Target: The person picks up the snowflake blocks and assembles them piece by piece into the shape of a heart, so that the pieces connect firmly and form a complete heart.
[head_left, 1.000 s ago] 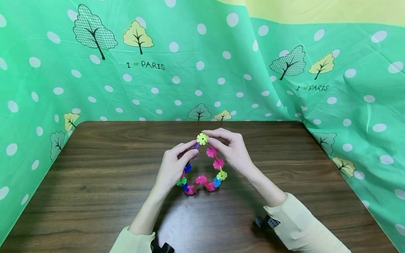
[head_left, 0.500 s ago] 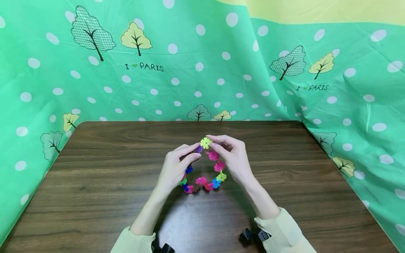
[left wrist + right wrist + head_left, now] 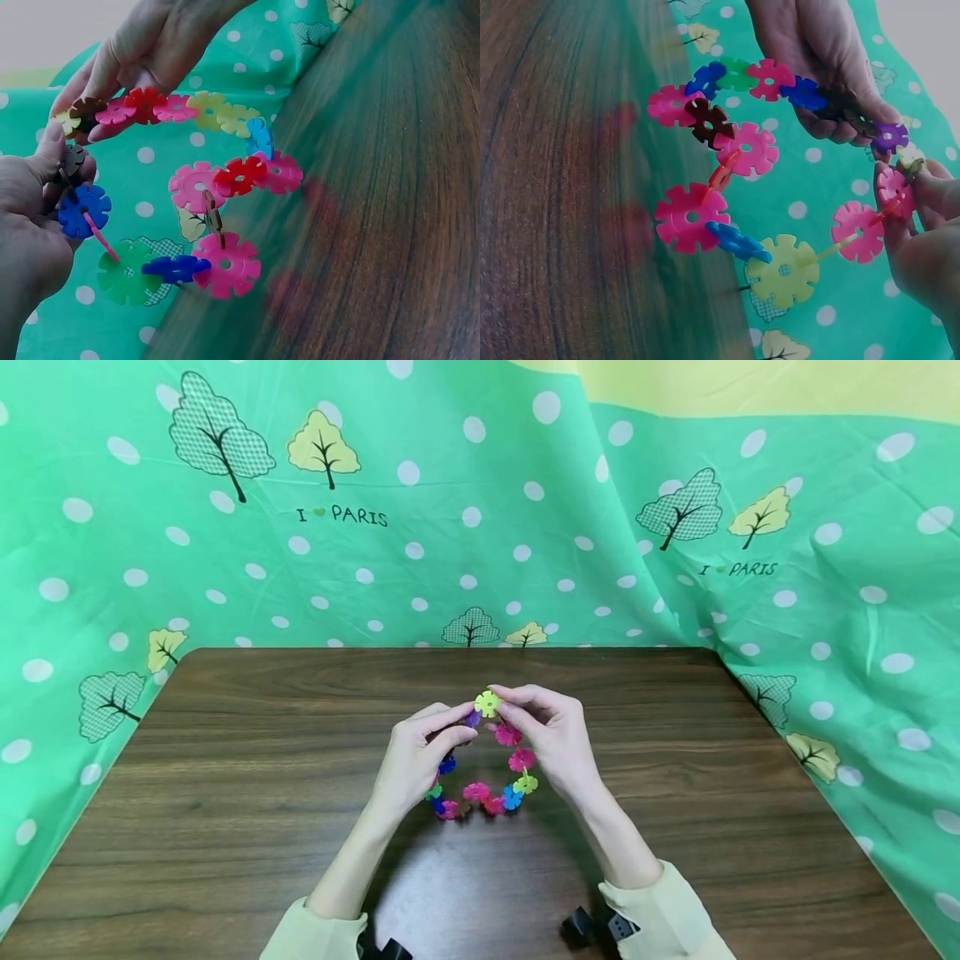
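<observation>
Interlocking plastic snowflake discs form a colourful looped chain (image 3: pixel 477 790) that hangs below both hands over the table. My left hand (image 3: pixel 408 756) pinches the chain at a purple disc (image 3: pixel 890 138), beside dark discs partly hidden by the fingers. Between thumb and fingers, my right hand (image 3: pixel 558 739) grips a yellow disc (image 3: pixel 487 703), its edge right against the purple one. Pink discs (image 3: pixel 859 231) hang below the right hand. In the left wrist view, a blue disc (image 3: pixel 84 211) and a green disc (image 3: pixel 129 271) run down from the left hand.
The dark wood-grain table (image 3: pixel 247 810) spreads beneath the hands. A green polka-dot cloth (image 3: pixel 420 510) with printed trees stands behind and at the sides. Black wrist devices (image 3: pixel 588 927) sit at the pale sleeves (image 3: pixel 667 914).
Both hands have shifted slightly towards the person, the right one turning so its forearm swings inward. The yellow disc has moved a little right and down, staying close to the purple one.
</observation>
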Motion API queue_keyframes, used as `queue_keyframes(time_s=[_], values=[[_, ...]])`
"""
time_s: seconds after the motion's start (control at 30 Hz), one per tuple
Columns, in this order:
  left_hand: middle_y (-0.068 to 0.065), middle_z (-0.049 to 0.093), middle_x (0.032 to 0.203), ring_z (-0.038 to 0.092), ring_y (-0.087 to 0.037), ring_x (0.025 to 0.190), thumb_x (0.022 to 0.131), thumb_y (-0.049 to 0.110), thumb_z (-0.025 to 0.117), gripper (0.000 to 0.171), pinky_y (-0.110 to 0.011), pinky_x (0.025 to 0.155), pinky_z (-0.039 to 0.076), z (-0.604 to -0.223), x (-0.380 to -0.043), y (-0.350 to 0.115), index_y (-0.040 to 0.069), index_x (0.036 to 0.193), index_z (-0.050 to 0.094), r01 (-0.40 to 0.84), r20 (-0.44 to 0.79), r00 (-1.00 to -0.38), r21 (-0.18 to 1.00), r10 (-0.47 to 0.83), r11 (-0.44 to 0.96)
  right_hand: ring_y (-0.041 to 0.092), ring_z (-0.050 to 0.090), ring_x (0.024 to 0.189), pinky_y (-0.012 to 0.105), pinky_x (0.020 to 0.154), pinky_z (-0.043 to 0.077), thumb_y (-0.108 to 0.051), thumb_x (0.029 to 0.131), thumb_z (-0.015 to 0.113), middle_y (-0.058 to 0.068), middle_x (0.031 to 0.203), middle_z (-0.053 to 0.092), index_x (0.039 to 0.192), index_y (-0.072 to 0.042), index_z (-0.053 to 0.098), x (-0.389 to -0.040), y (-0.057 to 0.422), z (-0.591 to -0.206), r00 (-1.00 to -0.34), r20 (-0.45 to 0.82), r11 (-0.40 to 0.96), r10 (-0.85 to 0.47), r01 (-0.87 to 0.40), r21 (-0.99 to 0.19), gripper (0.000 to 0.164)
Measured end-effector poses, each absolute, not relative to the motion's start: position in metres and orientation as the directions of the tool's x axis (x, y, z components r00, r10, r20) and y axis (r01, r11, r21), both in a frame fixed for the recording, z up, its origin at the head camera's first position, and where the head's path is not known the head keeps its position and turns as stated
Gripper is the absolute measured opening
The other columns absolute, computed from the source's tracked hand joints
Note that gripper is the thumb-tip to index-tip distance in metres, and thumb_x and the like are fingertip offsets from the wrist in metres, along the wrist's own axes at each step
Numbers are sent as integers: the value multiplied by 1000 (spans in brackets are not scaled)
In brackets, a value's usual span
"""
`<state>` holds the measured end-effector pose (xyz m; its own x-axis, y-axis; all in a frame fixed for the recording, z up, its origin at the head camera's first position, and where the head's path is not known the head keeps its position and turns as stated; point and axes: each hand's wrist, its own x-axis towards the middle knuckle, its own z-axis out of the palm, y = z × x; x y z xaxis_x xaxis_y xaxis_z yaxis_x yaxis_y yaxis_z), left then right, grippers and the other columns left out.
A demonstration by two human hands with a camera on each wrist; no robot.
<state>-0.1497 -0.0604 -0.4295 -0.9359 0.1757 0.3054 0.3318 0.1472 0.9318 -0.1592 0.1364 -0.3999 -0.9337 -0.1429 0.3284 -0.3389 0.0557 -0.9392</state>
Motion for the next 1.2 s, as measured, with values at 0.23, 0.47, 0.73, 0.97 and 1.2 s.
queue_keyframes(time_s=[0.23, 0.47, 0.73, 0.97, 1.2], values=[[-8, 73, 98, 52, -20, 72, 96, 14, 72, 28, -20, 61, 42, -429, -149, -61, 14, 124, 76, 348, 323, -929, 928, 180, 133, 5, 71, 76, 19, 68, 59, -2, 95, 71, -12, 98, 78, 117, 6, 73, -158, 135, -401, -937, 322, 67, -136, -333, -941, 23], [-5, 74, 102, 63, -10, 84, 96, 17, 73, 28, -23, 76, 56, -427, -151, -62, 15, 124, 75, 320, 295, -937, 939, 188, 123, 11, 71, 70, 26, 64, 61, -8, 96, 71, -9, 93, 77, 119, 1, 74, -159, 138, -399, -941, 299, 85, -158, -315, -945, 24], [0, 75, 108, 67, -11, 97, 95, 20, 74, 31, -28, 88, 57, -415, -159, -66, 19, 126, 73, 399, 355, -906, 898, 232, 184, 12, 75, 93, 25, 81, 61, -17, 102, 65, -4, 116, 78, 129, -8, 70, -161, 146, -392, -937, 312, 113, -154, -331, -937, 29], [-2, 75, 104, 64, -12, 95, 90, 11, 77, 33, -25, 84, 56, -400, -165, -66, 14, 123, 73, 548, 483, -827, 808, 290, 216, 16, 70, 119, 30, 100, 57, -28, 107, 57, 21, 132, 68, 134, -2, 65, -167, 160, -397, -979, 192, 155, -64, -200, -967, 38], [4, 76, 105, 62, -12, 100, 85, 18, 81, 34, -36, 97, 45, -384, -173, -69, 18, 119, 74, 754, 620, -657, 536, 429, 380, 29, 71, 118, 34, 90, 61, -46, 109, 44, 33, 143, 56, 151, 3, 44, -173, 174, -408, -984, -98, 130, -148, 78, -988, 64]])
